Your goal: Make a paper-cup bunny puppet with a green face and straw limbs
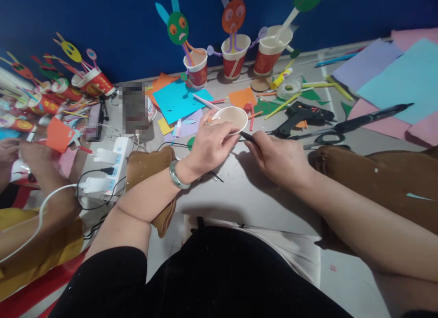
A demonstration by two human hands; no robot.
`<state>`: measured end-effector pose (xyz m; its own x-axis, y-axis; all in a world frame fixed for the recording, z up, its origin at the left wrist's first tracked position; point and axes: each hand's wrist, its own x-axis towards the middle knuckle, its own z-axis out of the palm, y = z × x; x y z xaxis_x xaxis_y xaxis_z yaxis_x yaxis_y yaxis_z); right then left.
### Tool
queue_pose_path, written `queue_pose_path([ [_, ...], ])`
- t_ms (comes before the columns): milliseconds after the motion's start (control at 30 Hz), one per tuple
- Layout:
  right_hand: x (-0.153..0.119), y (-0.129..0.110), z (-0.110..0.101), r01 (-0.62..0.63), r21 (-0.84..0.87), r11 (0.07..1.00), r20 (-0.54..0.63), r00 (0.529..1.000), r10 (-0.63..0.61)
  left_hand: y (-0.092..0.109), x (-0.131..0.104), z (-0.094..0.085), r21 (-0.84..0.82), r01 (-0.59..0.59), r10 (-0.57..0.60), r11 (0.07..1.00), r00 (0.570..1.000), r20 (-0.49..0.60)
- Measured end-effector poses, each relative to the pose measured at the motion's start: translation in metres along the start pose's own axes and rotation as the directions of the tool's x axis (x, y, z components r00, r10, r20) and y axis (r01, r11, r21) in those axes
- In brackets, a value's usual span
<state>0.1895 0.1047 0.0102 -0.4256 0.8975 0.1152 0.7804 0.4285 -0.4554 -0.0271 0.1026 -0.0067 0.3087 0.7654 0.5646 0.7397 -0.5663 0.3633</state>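
Note:
A white paper cup (236,113) is tilted in my left hand (214,142), its open rim facing up and towards me. My left fingers and thumb wrap round its near side. My right hand (278,156) is closed on a slim black tool (247,136), whose end meets the cup's lower right side; what kind of tool it is I cannot tell. Bits of coloured paper and thin sticks lie just behind the cup, with a blue sheet (179,98) further back. To the right of the cup rests a black glue gun (303,117).
Red cups with paper figures (233,65) stand along the blue wall. Scissors (330,138), a tape roll (290,87) and coloured sheets (393,80) lie at right. A power strip (119,163) with cables is at left, beside another person's arm (51,185). Brown cloth (383,181) covers the right edge.

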Motion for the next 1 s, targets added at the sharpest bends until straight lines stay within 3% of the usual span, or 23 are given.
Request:
queue_pose_path([
  [100, -0.004, -0.001, -0.001, 0.032, -0.242, 0.970, -0.006, 0.999, -0.034, -0.002, -0.001, 0.002, -0.026, -0.009, 0.008, 1.000, 1.000, -0.027],
  [167, -0.003, -0.001, -0.002, 0.028, -0.256, 0.966, 0.002, 1.000, -0.029, -0.003, -0.001, 0.002, -0.027, -0.021, 0.020, 0.999, 0.999, -0.034],
  [233, 0.000, -0.001, -0.002, 0.003, -0.125, 0.992, 0.032, 0.999, 0.001, -0.003, -0.002, 0.002, -0.017, -0.022, 0.022, 1.000, 1.000, -0.019],
  [333, 0.005, 0.001, -0.004, -0.054, 0.290, 0.956, 0.137, 0.990, 0.014, -0.001, -0.002, 0.000, 0.006, -0.034, 0.034, 0.999, 0.999, 0.009],
  [367, 0.006, 0.002, -0.004, -0.102, 0.447, 0.889, 0.192, 0.981, 0.016, -0.001, -0.002, -0.001, 0.014, -0.040, 0.040, 0.999, 0.999, 0.008],
  [433, 0.008, 0.002, -0.006, -0.281, 0.704, 0.652, 0.359, 0.933, 0.014, 0.000, -0.001, -0.002, 0.027, -0.045, 0.045, 0.999, 0.999, 0.002],
  [533, 0.009, 0.002, -0.011, -0.593, 0.773, 0.226, 0.622, 0.779, -0.083, -0.001, -0.001, -0.003, 0.037, -0.040, 0.040, 0.999, 0.999, 0.006],
  [600, 0.009, 0.002, -0.014, -0.691, 0.718, 0.083, 0.694, 0.703, -0.156, -0.001, 0.000, -0.003, 0.031, -0.047, 0.047, 0.998, 0.999, 0.003],
  [667, 0.010, 0.002, -0.015, -0.716, 0.697, 0.038, 0.709, 0.681, -0.181, -0.002, 0.000, -0.002, 0.019, -0.061, 0.061, 0.998, 0.998, -0.014],
  [733, 0.010, 0.002, -0.013, -0.702, 0.709, 0.063, 0.701, 0.692, -0.175, -0.003, -0.001, -0.002, 0.015, -0.066, 0.066, 0.998, 0.997, -0.033],
  [800, 0.010, 0.002, -0.010, -0.635, 0.750, 0.182, 0.658, 0.743, -0.123, -0.003, -0.001, -0.001, 0.020, -0.057, 0.058, 0.998, 0.997, -0.040],
  [900, 0.009, 0.001, -0.005, -0.338, 0.725, 0.600, 0.418, 0.909, 0.008, -0.003, -0.002, 0.000, -0.003, -0.051, 0.051, 0.999, 0.998, -0.034],
  [967, 0.006, 0.000, -0.002, -0.127, 0.464, 0.877, 0.196, 0.980, 0.039, -0.002, -0.002, 0.001, -0.036, -0.045, 0.044, 0.998, 0.999, -0.030],
  [1000, 0.004, -0.001, -0.002, -0.071, 0.296, 0.952, 0.116, 0.992, 0.038, -0.002, -0.002, 0.001, -0.048, -0.037, 0.035, 0.998, 0.999, -0.027],
])
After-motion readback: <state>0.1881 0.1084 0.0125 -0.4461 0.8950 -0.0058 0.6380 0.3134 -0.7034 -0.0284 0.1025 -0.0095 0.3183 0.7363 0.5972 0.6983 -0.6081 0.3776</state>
